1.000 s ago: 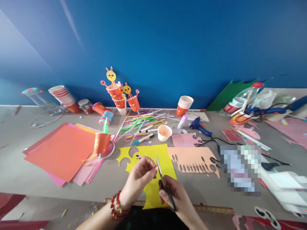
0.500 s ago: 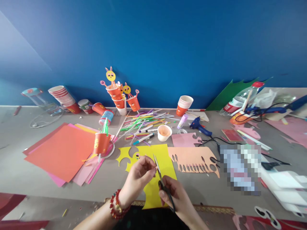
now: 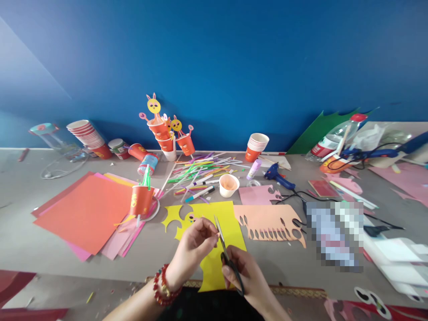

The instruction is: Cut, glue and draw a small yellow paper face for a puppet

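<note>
Between the thumb and fingers of my left hand (image 3: 198, 240) is pinched a tiny orange paper piece (image 3: 218, 235). My right hand (image 3: 245, 272) grips black-handled scissors (image 3: 226, 254), their blades pointing up and away, almost closed, right beside the small piece. Both hands are above a yellow paper sheet (image 3: 224, 272) with rounded cutouts along its left side. A small yellow face with eyes (image 3: 191, 217) lies on that sheet, partly behind my left hand. To the right rests a peach sheet (image 3: 267, 218) with several leaf-shaped holes.
A white cup (image 3: 229, 185) with peach bits stands beyond the yellow sheet, near scattered coloured sticks (image 3: 200, 171). A blue glue gun (image 3: 280, 176) with a cable lies to the right. At left, a red cup (image 3: 141, 200) stands by stacked orange paper (image 3: 87, 209). Decorated cups (image 3: 165, 143) stand by the wall.
</note>
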Tool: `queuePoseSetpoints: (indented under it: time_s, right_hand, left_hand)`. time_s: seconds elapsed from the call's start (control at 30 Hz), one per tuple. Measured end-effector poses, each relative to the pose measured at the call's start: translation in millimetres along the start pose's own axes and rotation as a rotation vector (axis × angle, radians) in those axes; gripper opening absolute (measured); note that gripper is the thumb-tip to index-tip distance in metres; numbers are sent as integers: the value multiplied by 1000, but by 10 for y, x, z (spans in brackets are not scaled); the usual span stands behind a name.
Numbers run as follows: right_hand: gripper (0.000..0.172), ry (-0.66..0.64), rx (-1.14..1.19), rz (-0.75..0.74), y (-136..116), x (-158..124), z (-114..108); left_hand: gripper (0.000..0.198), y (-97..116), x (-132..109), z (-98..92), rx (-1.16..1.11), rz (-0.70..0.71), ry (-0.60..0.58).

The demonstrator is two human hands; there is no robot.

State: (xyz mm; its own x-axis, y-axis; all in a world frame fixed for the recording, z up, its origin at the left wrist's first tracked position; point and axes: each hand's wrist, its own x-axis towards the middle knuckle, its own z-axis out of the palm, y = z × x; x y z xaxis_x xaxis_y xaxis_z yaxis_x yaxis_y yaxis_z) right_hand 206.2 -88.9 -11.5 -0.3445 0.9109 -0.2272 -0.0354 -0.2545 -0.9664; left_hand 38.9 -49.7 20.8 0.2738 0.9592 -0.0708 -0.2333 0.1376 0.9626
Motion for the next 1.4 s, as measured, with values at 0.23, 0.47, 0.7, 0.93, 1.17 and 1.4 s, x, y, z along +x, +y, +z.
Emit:
queuePoseSetpoints:
  time_s: [0.23, 0.47, 0.7, 0.93, 1.17, 1.4]
  right_hand:
    - [58, 15, -24, 29, 28, 5, -1]
    - [60, 37, -22, 35, 51, 16, -7]
    - [51, 7, -115, -2, -70, -98, -144]
    - [42, 315, -533, -134, -116, -77, -521]
    - [43, 689, -1221, -343, -126, -134, -935]
    - [31, 559, -1411, -317, -83, -127, -1079]
  left_hand:
    - [21, 1, 2, -6, -3, -4, 3]
    - [20, 19, 0, -23, 3, -2, 19]
    - [23, 106, 15, -386, 113, 34, 223]
    - [24, 54, -25, -479, 220, -13, 167]
    - [28, -82, 25, -466, 194, -90, 86]
    - [24, -100, 53, -529, 135, -109, 108]
